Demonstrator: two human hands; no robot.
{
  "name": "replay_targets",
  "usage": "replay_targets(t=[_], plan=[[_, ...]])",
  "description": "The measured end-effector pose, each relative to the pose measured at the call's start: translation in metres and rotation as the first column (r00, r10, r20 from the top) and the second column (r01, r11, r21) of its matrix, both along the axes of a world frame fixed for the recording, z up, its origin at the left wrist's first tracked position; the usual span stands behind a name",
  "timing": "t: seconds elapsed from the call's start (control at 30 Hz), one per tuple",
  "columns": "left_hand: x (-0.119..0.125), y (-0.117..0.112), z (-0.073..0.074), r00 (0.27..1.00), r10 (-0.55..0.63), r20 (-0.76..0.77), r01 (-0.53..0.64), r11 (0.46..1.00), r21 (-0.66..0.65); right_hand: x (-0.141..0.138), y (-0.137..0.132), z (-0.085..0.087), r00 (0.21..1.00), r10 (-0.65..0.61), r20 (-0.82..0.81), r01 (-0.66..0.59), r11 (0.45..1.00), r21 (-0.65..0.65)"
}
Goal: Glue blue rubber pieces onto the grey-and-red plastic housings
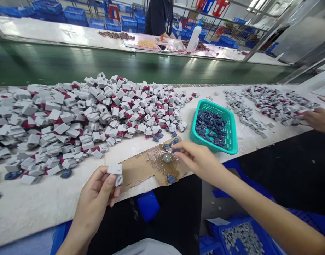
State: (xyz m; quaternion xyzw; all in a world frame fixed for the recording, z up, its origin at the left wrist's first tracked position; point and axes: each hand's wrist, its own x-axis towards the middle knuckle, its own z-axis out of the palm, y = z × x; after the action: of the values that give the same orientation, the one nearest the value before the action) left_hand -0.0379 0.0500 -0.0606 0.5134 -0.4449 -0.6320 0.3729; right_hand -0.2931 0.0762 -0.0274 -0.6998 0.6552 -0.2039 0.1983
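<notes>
My left hand [97, 198] is closed on a small white plastic block [115, 173], held above the front edge of the white table [32, 209]. My right hand [198, 157] reaches over a brown cardboard sheet [141, 166], its fingertips pinched on a small dark blue piece [175, 150] beside a round metal cap [167, 158] that sits in a wet glossy patch. Several more blue pieces [170, 179] lie on the cardboard. A large heap of white and red blocks [85, 113] fills the table to the left.
A teal basket [230, 136] of dark blue pieces stands right of the cardboard. Another person's hand [318, 118] rests by grey parts [273, 101] at far right. Beyond a green conveyor belt [125, 63], a person in dark clothes [158, 17] stands. Blue crates [239, 237] sit below.
</notes>
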Motion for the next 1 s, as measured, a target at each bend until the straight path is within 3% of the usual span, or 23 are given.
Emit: replay_targets(t=[0.17, 0.3, 0.4, 0.5, 0.57, 0.6, 0.7, 0.8, 1.0], plan=[[0.002, 0.003, 0.013, 0.999, 0.039, 0.038, -0.039, 0.999, -0.005, 0.012, -0.004, -0.018, 0.945, 0.12, -0.305, -0.075, 0.985, 0.155], [0.003, 0.002, 0.013, 0.999, 0.002, 0.035, -0.001, 1.0, -0.014, 0.026, -0.003, -0.011, 0.755, 0.267, -0.598, -0.104, 0.95, 0.294], [0.002, 0.0, 0.009, 0.999, -0.037, -0.007, 0.037, 0.999, -0.018, 0.034, -0.006, -0.005, 0.656, 0.356, -0.665, -0.131, 0.922, 0.365], [0.0, -0.001, 0.007, 0.998, -0.05, -0.046, 0.05, 0.999, 0.001, 0.035, -0.009, -0.002, 0.636, 0.351, -0.687, -0.116, 0.924, 0.365], [0.0, 0.0, 0.006, 0.996, -0.041, -0.074, 0.042, 0.999, 0.012, 0.034, -0.009, 0.002, 0.699, 0.323, -0.639, -0.134, 0.936, 0.326], [-0.001, 0.001, 0.006, 0.996, -0.034, -0.085, 0.036, 0.999, 0.016, 0.034, -0.008, 0.005, 0.769, 0.293, -0.569, -0.154, 0.947, 0.28], [-0.002, 0.003, 0.008, 0.992, -0.045, -0.118, 0.048, 0.999, 0.023, 0.042, -0.002, 0.017, 0.968, 0.211, -0.137, -0.198, 0.975, 0.103], [-0.004, 0.007, 0.013, 0.992, -0.022, -0.127, 0.027, 0.999, 0.036, 0.056, 0.005, 0.028, 0.944, 0.231, 0.237, -0.254, 0.965, 0.068], [-0.009, 0.012, 0.02, 0.995, -0.005, -0.1, 0.01, 0.999, 0.049, 0.069, 0.006, 0.036, 0.901, 0.214, 0.377, -0.309, 0.927, 0.211]])
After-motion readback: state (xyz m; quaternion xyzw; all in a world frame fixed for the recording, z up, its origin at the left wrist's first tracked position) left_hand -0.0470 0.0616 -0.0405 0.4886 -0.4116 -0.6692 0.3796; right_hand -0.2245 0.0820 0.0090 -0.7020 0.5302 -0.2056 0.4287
